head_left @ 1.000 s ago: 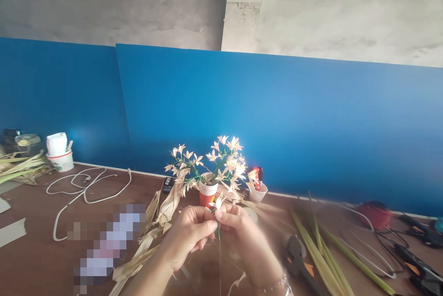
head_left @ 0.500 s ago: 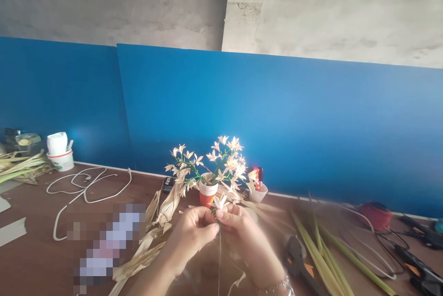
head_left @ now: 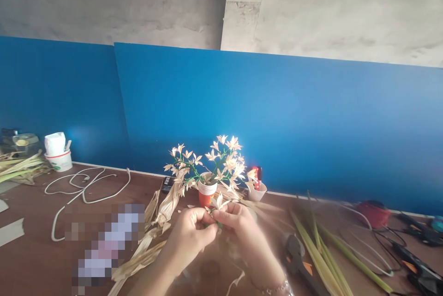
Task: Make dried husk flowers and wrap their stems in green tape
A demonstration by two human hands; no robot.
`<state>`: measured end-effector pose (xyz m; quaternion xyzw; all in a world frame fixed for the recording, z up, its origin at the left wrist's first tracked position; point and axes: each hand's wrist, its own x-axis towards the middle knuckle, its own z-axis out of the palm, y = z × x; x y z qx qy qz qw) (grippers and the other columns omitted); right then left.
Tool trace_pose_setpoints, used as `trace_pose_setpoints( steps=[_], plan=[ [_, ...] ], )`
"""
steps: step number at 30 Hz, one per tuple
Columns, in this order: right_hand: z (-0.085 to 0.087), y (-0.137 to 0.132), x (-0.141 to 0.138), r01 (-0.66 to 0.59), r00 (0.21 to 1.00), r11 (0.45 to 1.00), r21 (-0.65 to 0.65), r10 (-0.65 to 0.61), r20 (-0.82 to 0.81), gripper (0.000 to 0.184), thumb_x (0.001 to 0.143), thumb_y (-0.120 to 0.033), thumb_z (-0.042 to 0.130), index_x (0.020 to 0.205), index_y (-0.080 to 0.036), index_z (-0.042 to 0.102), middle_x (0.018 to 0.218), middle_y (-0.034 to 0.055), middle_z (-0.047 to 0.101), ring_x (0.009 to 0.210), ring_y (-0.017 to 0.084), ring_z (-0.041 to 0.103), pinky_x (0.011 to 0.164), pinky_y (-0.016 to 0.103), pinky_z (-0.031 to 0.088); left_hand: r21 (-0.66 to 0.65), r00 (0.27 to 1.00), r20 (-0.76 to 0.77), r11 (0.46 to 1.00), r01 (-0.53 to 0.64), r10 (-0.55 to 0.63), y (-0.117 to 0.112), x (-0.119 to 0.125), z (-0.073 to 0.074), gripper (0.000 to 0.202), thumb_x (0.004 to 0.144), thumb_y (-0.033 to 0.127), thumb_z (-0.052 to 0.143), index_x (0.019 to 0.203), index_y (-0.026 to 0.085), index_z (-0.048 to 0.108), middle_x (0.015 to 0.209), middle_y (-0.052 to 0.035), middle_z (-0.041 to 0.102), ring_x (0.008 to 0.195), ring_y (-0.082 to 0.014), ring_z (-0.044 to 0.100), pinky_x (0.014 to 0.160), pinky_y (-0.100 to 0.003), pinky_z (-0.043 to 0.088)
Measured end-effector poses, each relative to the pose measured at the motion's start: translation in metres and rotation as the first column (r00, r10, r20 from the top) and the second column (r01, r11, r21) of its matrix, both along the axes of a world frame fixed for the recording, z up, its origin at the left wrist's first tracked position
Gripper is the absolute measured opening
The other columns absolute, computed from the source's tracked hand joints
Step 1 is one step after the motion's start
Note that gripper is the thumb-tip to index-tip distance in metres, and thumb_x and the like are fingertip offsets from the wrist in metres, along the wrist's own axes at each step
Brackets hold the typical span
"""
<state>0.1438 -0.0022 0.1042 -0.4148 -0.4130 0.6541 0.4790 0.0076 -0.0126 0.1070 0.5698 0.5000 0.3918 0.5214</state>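
Between my two hands is a small cream husk flower (head_left: 218,201), its petals pointing up above my fingertips. My left hand (head_left: 195,229) pinches just below the bloom, where a bit of green shows. From the other side my right hand (head_left: 237,222) grips the flower's base between thumb and fingers. Most of the stem is hidden by my fingers. Right behind them stands a paper cup (head_left: 206,194), orange below and white above, holding green-stemmed branches of similar cream flowers (head_left: 230,162).
Dried corn husks (head_left: 152,254) lie left of my hands. To the right are a black glue gun (head_left: 297,259) and green leaf strips (head_left: 320,250). A white cable (head_left: 83,190) loops at left near a white tub (head_left: 58,161). A small white cup (head_left: 258,192) stands behind. A blue partition (head_left: 277,120) borders the table.
The flower has tilted and sunk slightly between my fingers. The thin stem that hung straight down below my hands no longer shows there. Both hands stay nearly in place.
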Motion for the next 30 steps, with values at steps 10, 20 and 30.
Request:
trace_pose_setpoints(
  steps=[10, 20, 30],
  plan=[
    [-0.023, 0.014, 0.008, -0.238, 0.937, 0.969, 0.066, 0.247, -0.248, 0.026, 0.070, -0.037, 0.075, 0.069, -0.014, 0.064, 0.055, -0.0037, 0.048, 0.050, 0.006, 0.037, 0.047, 0.020, 0.025, -0.095, 0.904, 0.415, 0.984, 0.151, -0.099, 0.007, -0.003, -0.006, 0.019, 0.063, 0.031, 0.064, 0.063, 0.013, 0.060, 0.049, 0.0050, 0.046, 0.036, -0.0009, 0.025, 0.036, -0.017, 0.010],
    [-0.032, 0.019, 0.008, -0.272, 0.906, 0.959, 0.079, 0.283, -0.315, 0.028, 0.063, -0.032, 0.079, 0.058, -0.014, 0.059, 0.051, -0.0048, 0.047, 0.046, 0.005, 0.035, 0.043, 0.018, 0.025, -0.148, 0.856, 0.509, 0.970, 0.194, -0.094, 0.008, -0.002, -0.011, 0.022, 0.062, 0.031, 0.070, 0.065, 0.012, 0.061, 0.052, 0.0029, 0.050, 0.038, -0.0011, 0.031, 0.038, -0.017, 0.012],
    [-0.014, 0.009, 0.005, -0.130, 0.977, 0.990, 0.052, 0.137, -0.161, 0.031, 0.060, -0.035, 0.081, 0.057, -0.014, 0.059, 0.046, -0.0071, 0.040, 0.043, 0.003, 0.027, 0.042, 0.020, 0.018, -0.041, 0.960, 0.266, 0.994, 0.105, -0.090, 0.005, -0.005, -0.001, 0.025, 0.062, 0.036, 0.068, 0.061, 0.016, 0.053, 0.050, 0.0051, 0.051, 0.035, -0.0023, 0.031, 0.033, -0.016, 0.018]
  ],
)
